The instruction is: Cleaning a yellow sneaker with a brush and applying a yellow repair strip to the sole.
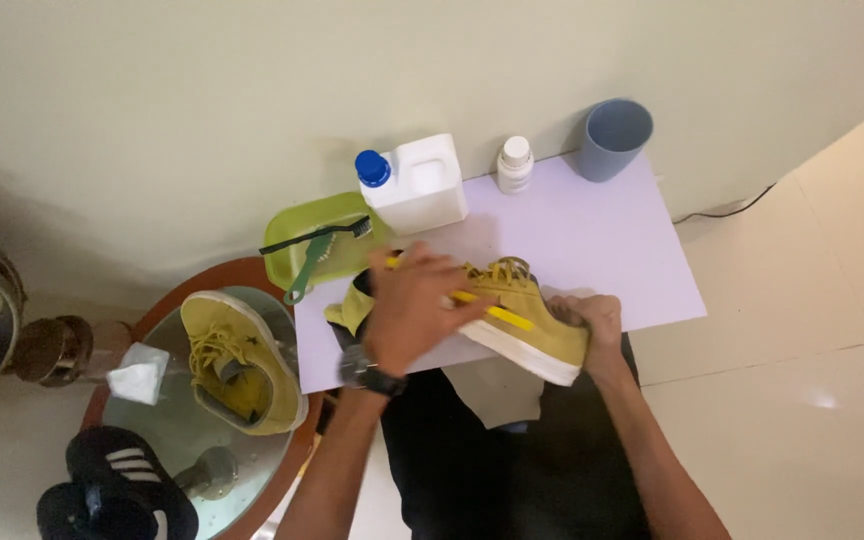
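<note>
The left hand [414, 305] grips a yellow brush [492, 312] against the yellow shoe [530, 318] (over the white sheet [592, 240]), while the right hand [597, 322] clasps the shoe's heel

On the sheet [592, 250] a shoe [522, 315] lies between the left hand [412, 310] and the right hand [592, 320]. Behind it stand a jug [417, 185], a small bottle [515, 165] and a cup [612, 138]. To the left, a second shoe [237, 365] lies on a round table [167, 420].
</note>
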